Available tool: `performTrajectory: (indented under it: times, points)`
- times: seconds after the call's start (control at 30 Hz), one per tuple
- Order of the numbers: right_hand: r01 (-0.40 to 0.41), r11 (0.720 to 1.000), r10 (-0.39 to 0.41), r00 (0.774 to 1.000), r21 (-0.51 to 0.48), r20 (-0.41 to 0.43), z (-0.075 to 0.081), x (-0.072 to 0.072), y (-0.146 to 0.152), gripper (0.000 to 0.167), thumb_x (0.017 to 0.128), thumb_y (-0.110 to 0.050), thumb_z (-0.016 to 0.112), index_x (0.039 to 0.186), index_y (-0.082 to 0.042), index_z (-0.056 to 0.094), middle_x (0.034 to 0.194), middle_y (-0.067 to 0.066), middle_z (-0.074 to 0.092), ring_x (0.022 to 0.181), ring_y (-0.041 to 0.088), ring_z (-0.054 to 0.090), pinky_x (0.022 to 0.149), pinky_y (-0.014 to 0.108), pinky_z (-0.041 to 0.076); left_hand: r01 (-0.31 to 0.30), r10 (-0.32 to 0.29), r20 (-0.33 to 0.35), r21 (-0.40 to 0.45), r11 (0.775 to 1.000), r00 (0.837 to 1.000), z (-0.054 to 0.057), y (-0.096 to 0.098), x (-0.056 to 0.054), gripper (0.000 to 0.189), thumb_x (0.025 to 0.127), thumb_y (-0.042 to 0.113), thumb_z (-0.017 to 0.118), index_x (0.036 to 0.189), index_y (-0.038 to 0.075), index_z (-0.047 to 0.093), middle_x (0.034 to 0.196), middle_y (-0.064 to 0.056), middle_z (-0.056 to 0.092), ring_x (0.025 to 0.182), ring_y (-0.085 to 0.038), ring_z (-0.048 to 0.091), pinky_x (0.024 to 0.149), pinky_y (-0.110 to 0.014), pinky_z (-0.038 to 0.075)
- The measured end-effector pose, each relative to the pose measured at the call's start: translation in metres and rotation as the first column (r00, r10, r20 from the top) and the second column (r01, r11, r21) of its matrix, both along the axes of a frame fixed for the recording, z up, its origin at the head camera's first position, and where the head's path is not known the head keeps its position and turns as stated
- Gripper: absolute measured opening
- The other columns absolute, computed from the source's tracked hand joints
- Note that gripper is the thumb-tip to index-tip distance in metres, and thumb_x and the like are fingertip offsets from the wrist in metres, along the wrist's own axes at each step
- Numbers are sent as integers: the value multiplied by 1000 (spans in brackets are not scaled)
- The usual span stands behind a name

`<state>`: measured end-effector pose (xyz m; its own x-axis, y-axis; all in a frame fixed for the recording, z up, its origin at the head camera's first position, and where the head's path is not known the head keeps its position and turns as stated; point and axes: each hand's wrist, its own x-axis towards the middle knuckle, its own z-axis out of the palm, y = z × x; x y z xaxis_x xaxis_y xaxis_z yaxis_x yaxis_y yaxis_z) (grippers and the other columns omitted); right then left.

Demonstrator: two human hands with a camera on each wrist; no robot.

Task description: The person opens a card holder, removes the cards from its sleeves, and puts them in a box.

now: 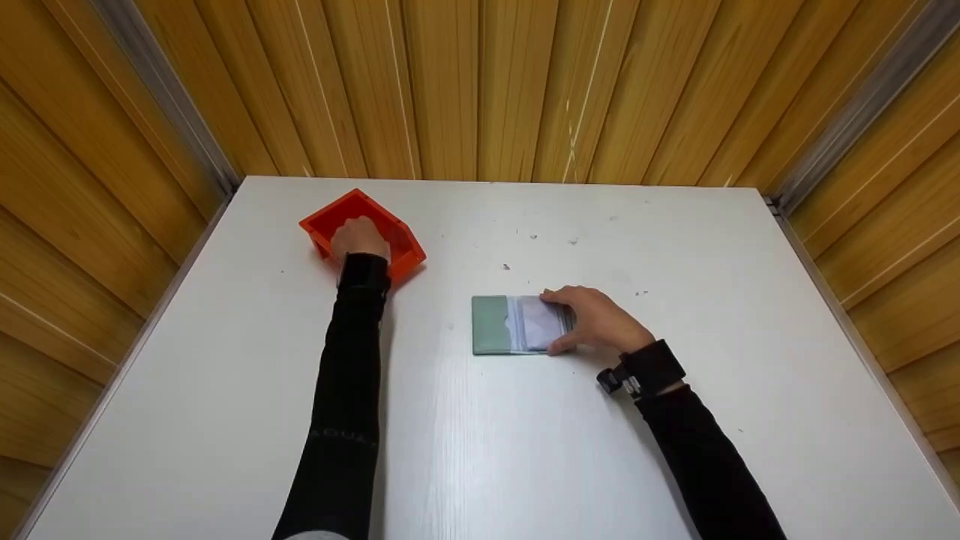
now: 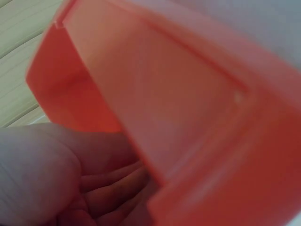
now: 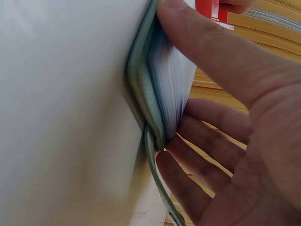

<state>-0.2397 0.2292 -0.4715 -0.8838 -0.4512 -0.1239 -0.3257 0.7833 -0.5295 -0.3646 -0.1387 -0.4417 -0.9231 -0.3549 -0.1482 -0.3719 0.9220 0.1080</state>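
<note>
the green card wallet (image 1: 517,325) lies on the white table (image 1: 450,435), and its long axis runs from left to right before the person. the right hand (image 1: 600,322) is the nearer one: it holds the wallet at the right end, thumb at the near edge and fingers at the far edge, thus across the short side. the left hand (image 1: 361,236) is well apart, inside the red storage bin (image 1: 407,259), which stands farther and to the left (whether it grips something there, one cannot tell).
</note>
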Motion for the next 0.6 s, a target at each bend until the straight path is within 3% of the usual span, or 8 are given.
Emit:
performTrajectory:
  times: [0.17,0.47,0.6]
  points:
    - [6,1000,-6,1000,11,4,0,0,-1,91,71,-25,97,149,-7,55,151,16,56,140,36,51,118,53,39,18,-17,29,-30,999,999,0,2,1,34,106,20,50,125,0,69,107,-15,76,89,-26,65,83,-35,59]
    - [30,1000,-31,999,7,31,1,-1,-4,91,70,-23,97,150,-9,55,152,14,55,140,35,50,119,52,38,16,-12,48,-72,997,999,-8,6,-3,33,108,13,45,126,0,70,105,-14,76,83,-24,63,78,-32,58]
    - [26,1000,-26,999,7,31,0,-1,-5,92,70,-24,97,150,-9,55,152,14,55,140,35,50,119,52,38,21,-16,50,-85,996,999,-14,8,-3,29,106,11,52,125,-2,70,105,-16,75,83,-25,62,80,-33,60]
